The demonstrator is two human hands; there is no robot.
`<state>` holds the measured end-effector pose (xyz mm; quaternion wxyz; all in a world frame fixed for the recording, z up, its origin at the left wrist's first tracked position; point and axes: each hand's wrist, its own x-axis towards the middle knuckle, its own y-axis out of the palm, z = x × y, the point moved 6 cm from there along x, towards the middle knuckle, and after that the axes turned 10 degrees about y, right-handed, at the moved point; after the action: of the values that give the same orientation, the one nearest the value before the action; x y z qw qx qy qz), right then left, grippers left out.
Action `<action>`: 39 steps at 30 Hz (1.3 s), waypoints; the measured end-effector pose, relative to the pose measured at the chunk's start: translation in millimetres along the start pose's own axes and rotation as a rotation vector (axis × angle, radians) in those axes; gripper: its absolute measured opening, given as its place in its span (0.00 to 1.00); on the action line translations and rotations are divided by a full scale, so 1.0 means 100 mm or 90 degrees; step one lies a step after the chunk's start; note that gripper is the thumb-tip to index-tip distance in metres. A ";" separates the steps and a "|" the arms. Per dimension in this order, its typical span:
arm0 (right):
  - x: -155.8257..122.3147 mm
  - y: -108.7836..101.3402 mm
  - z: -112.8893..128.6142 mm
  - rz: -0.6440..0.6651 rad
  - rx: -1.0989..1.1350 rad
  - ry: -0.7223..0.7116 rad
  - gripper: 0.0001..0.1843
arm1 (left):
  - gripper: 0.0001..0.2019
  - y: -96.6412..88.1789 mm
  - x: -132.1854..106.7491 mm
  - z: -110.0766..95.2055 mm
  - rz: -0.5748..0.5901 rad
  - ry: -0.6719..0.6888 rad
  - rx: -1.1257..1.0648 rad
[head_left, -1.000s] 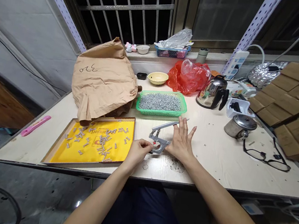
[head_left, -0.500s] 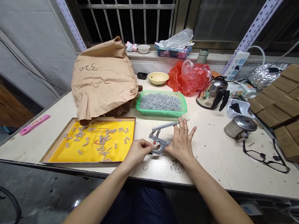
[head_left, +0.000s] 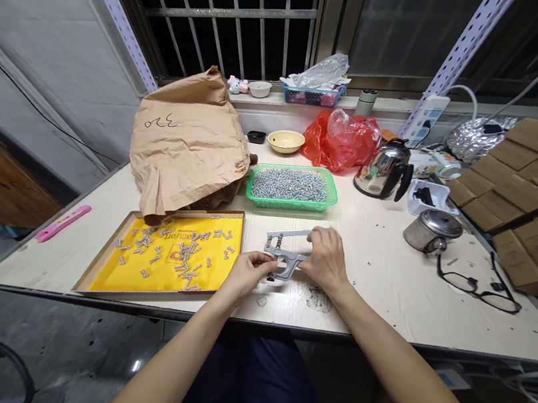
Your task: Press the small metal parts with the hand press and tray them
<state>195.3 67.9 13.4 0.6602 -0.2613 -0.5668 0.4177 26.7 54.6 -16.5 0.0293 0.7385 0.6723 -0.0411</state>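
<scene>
My right hand (head_left: 328, 259) is wrapped round the handles of grey metal snap-fastener pliers (head_left: 287, 258), which have a coil spring near the head. The handles are squeezed closer together. At the jaw end, my left hand (head_left: 250, 274) holds its thumb and fingertips pinched; whatever lies between them is hidden or too small to name. Left of it, a shallow tray (head_left: 110, 252) lined in yellow holds many small silver metal pieces (head_left: 186, 253). Beyond the pliers stands a green plastic basket (head_left: 290, 203) filled with similar small metal parts (head_left: 292, 183).
A large brown paper bag (head_left: 187, 142) rises behind the tray. A pink cutter-like object (head_left: 63, 223) lies at the left. To the right are a kettle (head_left: 384, 168), a lidded metal cup (head_left: 431, 229), eyeglasses (head_left: 478, 287) and stacked cardboard (head_left: 537, 194).
My right hand has closed, bringing the upper handle of the pliers down toward the lower one. My left hand stays pinched at the jaws.
</scene>
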 end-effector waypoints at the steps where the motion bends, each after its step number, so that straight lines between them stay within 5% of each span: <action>1: -0.01 0.03 0.00 0.022 -0.007 -0.003 0.21 | 0.13 -0.01 -0.01 -0.02 -0.003 -0.009 -0.021; 6: -0.07 0.14 0.03 0.086 -0.031 -0.013 0.15 | 0.18 -0.08 -0.05 -0.06 -0.031 -0.059 -0.062; 12: -0.02 0.04 0.02 0.030 -0.037 -0.012 0.13 | 0.15 -0.02 -0.05 -0.04 0.036 -0.088 -0.015; 17: 0.01 -0.03 0.02 -0.012 0.015 0.013 0.30 | 0.13 0.06 -0.03 -0.11 0.078 -0.065 0.033; 23: 0.05 0.06 -0.14 0.002 0.022 0.119 0.41 | 0.08 -0.08 0.23 -0.20 -0.015 0.040 0.191; 29: 0.08 0.15 -0.32 0.009 0.003 0.169 0.43 | 0.10 -0.36 1.00 -0.79 -0.185 0.335 0.593; 33: 0.08 0.17 -0.33 0.019 0.000 0.162 0.43 | 0.11 -0.34 1.46 -0.91 -0.093 0.343 0.739; 36: 0.08 0.18 -0.36 0.023 0.003 0.161 0.44 | 0.13 -0.43 1.43 -0.91 -0.040 0.326 0.743; 39: 0.06 0.20 -0.37 0.038 0.014 0.152 0.44 | 0.14 -0.70 1.11 -0.93 -0.032 0.320 0.746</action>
<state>226.5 88.4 -7.8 0.7128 -0.3189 -0.4719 0.4094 -30.8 180.3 65.2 -0.5388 0.6034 0.5418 -0.2282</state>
